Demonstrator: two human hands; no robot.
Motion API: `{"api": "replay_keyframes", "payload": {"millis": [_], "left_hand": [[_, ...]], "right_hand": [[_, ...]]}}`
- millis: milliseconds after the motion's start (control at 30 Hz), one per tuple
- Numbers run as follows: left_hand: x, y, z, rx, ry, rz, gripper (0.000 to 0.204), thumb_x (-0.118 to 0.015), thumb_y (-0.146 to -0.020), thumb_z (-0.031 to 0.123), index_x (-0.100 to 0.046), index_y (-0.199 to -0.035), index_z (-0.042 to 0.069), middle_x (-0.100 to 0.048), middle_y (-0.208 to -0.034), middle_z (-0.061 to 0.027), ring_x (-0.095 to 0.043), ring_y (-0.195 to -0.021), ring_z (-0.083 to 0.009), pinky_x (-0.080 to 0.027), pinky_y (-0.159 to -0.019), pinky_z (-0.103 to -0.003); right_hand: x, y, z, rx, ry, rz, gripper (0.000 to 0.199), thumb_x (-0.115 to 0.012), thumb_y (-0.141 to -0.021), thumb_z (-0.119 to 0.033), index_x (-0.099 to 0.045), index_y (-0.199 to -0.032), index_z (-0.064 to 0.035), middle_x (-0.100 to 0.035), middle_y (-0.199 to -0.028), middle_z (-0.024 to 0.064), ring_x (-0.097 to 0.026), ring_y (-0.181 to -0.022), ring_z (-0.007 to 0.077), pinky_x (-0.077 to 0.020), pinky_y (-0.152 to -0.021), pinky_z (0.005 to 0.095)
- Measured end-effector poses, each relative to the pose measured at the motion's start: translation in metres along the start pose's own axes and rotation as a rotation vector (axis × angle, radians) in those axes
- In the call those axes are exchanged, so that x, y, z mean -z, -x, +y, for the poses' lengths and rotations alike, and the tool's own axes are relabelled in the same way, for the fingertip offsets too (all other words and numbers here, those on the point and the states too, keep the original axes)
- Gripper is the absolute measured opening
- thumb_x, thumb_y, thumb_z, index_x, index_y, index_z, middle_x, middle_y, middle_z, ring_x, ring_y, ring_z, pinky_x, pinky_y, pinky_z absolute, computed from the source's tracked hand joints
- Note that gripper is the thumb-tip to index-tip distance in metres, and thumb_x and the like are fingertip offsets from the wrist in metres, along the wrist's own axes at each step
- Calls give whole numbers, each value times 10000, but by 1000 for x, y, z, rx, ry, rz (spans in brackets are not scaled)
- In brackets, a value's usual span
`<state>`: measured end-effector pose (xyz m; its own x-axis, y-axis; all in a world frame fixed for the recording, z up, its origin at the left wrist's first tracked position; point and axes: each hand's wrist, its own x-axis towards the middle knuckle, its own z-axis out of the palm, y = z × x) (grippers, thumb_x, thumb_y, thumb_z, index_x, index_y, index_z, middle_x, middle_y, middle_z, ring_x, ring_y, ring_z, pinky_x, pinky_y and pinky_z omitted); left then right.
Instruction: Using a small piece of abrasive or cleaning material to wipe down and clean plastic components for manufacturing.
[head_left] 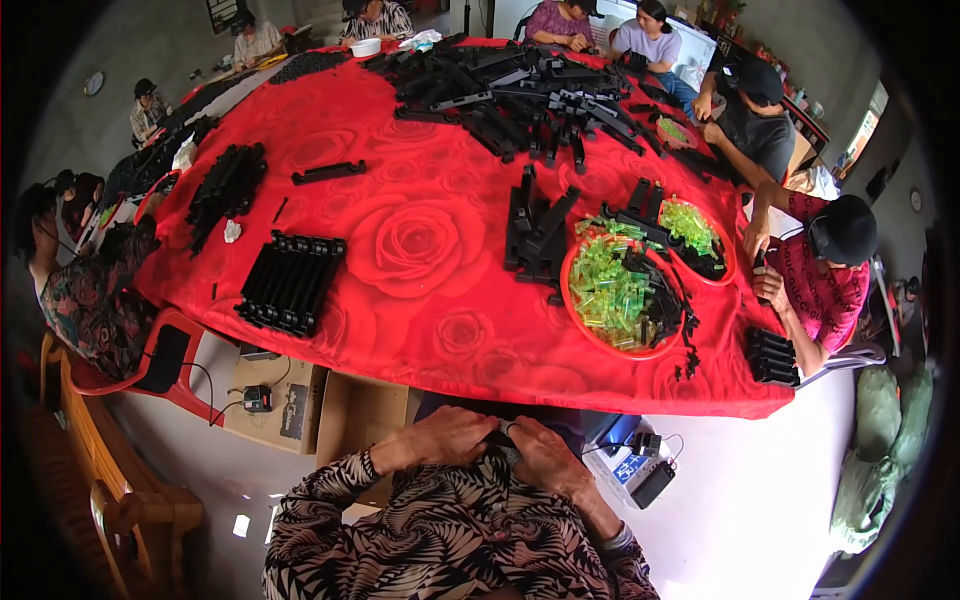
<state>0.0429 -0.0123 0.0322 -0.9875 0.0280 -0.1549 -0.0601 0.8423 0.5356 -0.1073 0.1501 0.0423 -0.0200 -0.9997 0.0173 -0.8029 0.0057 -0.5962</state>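
My left hand (pixel 447 437) and my right hand (pixel 543 458) meet close to my body, just below the table's front edge. Both are closed, with fingertips bent inward and nearly touching. Whatever they grip, if anything, is too small or hidden to name; dark patterned cloth of my shirt (pixel 490 510) lies right behind them. Nearest on the table, to the left, is a neat row of black plastic bars (pixel 292 284). Ahead to the right stands an orange-rimmed basket (pixel 573 312) of clear yellow-green plastic pieces (pixel 612 275) and small black parts.
A red rose-patterned cloth (pixel 410 245) covers the table. A large heap of black plastic parts (pixel 510 90) lies at the far side. Several people sit around it, one in a pink shirt (pixel 835 270) at right. Cardboard boxes (pixel 275 405) and a red chair (pixel 180 350) are at left.
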Motion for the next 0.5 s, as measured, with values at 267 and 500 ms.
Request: {"api": "replay_keyframes", "payload": {"millis": [267, 500], "left_hand": [[-16, -8, 14, 163, -44, 144, 350, -567, -806, 171, -521, -1106, -4, -646, -918, -193, -649, -837, -373, -531, -706, -467], [-4, -6, 15, 190, 53, 50, 351, -560, -801, 167, -519, -1119, 27, -639, -947, -201, -630, -888, -395, -519, -736, -497]], "right_hand": [[-7, -2, 7, -7, -22, 30, 377, -607, -657, 1, -499, -1017, 38, -533, -1043, 237, -516, -1047, 414, -472, -871, 473], [-8, -3, 15, 72, -16, -34, 425, -619, -667, -7, -502, -1071, 49, -542, -1076, 281, -546, -1033, 434, -480, -897, 469]]}}
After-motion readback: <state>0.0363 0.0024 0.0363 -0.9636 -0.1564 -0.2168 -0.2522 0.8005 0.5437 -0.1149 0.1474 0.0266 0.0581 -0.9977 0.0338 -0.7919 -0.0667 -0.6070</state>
